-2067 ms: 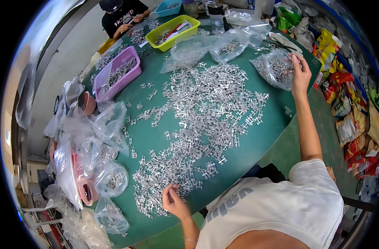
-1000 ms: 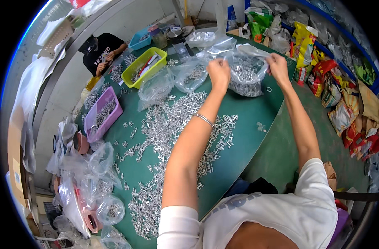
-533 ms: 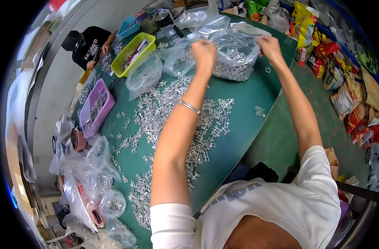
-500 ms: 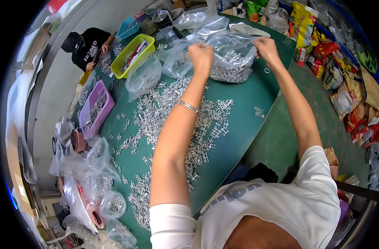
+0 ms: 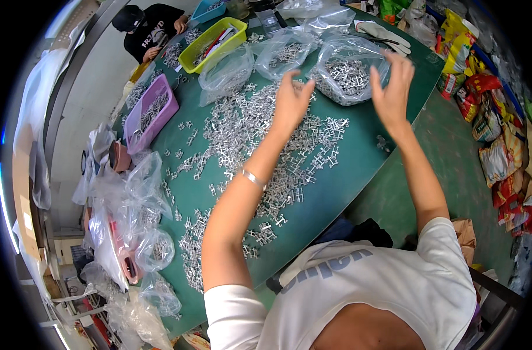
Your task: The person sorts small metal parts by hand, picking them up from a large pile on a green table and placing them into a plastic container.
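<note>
Green table: it fills the head view, curved by the lens, and carries everything below
Metal parts: small silvery cross-shaped pieces spread in a thick band down the middle of the table, thinner toward the near edge
Clear bag: it sits at the far side of the table, mouth open upward, with a heap of the same metal parts inside; it lies between the two raised hands
Left hand: open, fingers loosely spread and bent, holding nothing; it hovers over the spread parts just left of the clear bag (whether a fingertip brushes the plastic cannot be told)
Right hand: open as well, fingers splayed and pointing up, empty; it is at the right edge of the clear bag, close to the plastic
Bracelet: a thin silver band on the left wrist
Other bags: two more clear bags with parts stand left of the first one
Trays: a yellow tray and a purple tray hold more parts along the far left edge
Loose plastic: crumpled bags pile up at the left end
Another person: dark-shirted, working at the far corner
Snack packets: colourful, heaped on the floor at right
</note>
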`<state>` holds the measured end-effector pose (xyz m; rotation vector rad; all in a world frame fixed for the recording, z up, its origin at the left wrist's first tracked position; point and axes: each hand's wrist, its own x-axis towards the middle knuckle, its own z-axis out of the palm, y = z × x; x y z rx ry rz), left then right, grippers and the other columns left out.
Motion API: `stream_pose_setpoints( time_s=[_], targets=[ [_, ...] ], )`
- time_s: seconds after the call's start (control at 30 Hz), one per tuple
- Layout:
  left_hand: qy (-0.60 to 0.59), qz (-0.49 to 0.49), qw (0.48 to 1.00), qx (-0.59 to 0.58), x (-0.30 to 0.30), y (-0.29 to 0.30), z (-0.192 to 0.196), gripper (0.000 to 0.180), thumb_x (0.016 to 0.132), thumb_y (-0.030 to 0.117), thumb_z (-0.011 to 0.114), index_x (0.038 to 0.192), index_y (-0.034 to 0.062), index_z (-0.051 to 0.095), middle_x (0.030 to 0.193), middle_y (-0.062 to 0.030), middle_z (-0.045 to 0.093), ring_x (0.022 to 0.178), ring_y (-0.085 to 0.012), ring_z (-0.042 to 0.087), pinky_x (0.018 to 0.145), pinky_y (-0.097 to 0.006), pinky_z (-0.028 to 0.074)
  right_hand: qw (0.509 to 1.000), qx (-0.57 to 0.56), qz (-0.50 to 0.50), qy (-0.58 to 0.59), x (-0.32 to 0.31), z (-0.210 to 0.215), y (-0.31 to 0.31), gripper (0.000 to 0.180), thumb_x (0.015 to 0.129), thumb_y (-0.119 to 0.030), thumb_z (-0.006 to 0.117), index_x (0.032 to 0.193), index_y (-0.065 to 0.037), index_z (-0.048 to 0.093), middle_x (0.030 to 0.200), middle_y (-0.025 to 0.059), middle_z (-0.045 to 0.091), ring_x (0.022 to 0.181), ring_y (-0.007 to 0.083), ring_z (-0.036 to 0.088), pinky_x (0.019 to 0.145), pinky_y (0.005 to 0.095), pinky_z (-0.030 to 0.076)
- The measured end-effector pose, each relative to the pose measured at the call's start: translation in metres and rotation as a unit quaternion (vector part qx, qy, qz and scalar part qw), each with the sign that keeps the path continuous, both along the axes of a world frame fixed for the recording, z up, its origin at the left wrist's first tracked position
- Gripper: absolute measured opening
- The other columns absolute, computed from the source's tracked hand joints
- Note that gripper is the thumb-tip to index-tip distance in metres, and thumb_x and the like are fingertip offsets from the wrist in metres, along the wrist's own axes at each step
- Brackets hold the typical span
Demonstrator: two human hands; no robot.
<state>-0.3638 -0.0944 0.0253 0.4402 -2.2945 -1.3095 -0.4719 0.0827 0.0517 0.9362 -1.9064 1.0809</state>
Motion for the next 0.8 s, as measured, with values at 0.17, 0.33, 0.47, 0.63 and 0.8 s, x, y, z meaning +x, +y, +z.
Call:
stream_pose_setpoints(
  time_s=[0.17, 0.33, 0.47, 0.63, 0.8],
  targets=[
    [-0.092, -0.052, 0.906, -0.410, 0.087, 0.027, -0.043, 0.052, 0.075, 0.016, 0.064, 0.120, 0.0008, 0.043, 0.122, -0.0178, 0.045, 0.114, -0.0347, 0.041, 0.093, -0.042, 0.035, 0.871, 0.200, 0.401, -0.203, 0.062, -0.039, -0.009, 0.029, 0.078, -0.011, 0.059, 0.104, 0.001, 0.053, 0.097, 0.0158, 0.056, 0.092, 0.0305, 0.052, 0.080, 0.0368, 0.042],
    [-0.132, -0.068, 0.893, -0.426, 0.129, 0.047, -0.049, 0.043, 0.072, 0.008, 0.061, 0.112, 0.0003, 0.047, 0.120, -0.0147, 0.045, 0.115, -0.0326, 0.040, 0.093, -0.042, 0.035, 0.872, 0.308, 0.366, -0.107, 0.101, -0.072, -0.027, 0.048, 0.076, -0.014, 0.061, 0.119, 0.000, 0.044, 0.113, 0.0141, 0.049, 0.109, 0.0303, 0.043, 0.092, 0.0412, 0.033],
    [-0.100, -0.029, 0.923, -0.371, 0.165, 0.054, -0.045, 0.032, 0.072, 0.005, 0.058, 0.102, -0.0016, 0.051, 0.119, -0.0159, 0.046, 0.113, -0.0330, 0.043, 0.090, -0.043, 0.037, 0.842, 0.344, 0.395, -0.132, 0.136, -0.087, -0.026, 0.056, 0.077, -0.016, 0.061, 0.126, -0.002, 0.037, 0.116, 0.0157, 0.046, 0.111, 0.0325, 0.042, 0.095, 0.0477, 0.029],
    [-0.105, -0.002, 0.946, -0.308, 0.217, 0.071, -0.047, 0.028, 0.075, 0.002, 0.055, 0.102, -0.0021, 0.054, 0.120, -0.0192, 0.043, 0.113, -0.0360, 0.042, 0.093, -0.045, 0.035, 0.830, 0.360, 0.420, -0.075, 0.160, -0.072, -0.015, 0.045, 0.077, -0.016, 0.062, 0.119, -0.008, 0.047, 0.116, 0.0150, 0.045, 0.112, 0.0310, 0.041, 0.097, 0.0536, 0.024],
    [-0.086, 0.062, 0.963, -0.246, 0.240, 0.071, -0.039, 0.028, 0.076, 0.001, 0.057, 0.104, -0.0013, 0.054, 0.115, -0.0200, 0.047, 0.109, -0.0368, 0.045, 0.090, -0.045, 0.038, 0.842, 0.224, 0.437, -0.225, 0.116, -0.070, -0.050, 0.029, 0.073, -0.015, 0.065, 0.100, -0.006, 0.057, 0.107, 0.0091, 0.052, 0.106, 0.0273, 0.044, 0.092, 0.0438, 0.031]
  ],
)
